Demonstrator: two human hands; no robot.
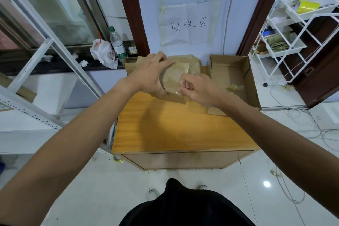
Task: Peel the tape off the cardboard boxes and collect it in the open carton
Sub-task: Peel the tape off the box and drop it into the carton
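My left hand [149, 74] grips a small brown cardboard box [175, 76] from its left side, holding it above the far part of the wooden table [176, 126]. My right hand [197, 89] pinches a strip of clear tape [178, 93] at the box's lower right edge. Shiny tape also shows on the box's upper right corner. The open carton [238, 71] lies at the table's right end, with a crumpled wad of yellowish tape [235, 88] inside it. More cardboard boxes [187, 59] stand behind the one I hold.
A paper sign is taped to the wall behind the table. A plastic bottle [117, 43] and a crumpled bag [103, 54] sit on the window ledge at left. A white wire rack [293, 29] stands at right. Cables [300, 115] lie on the tiled floor.
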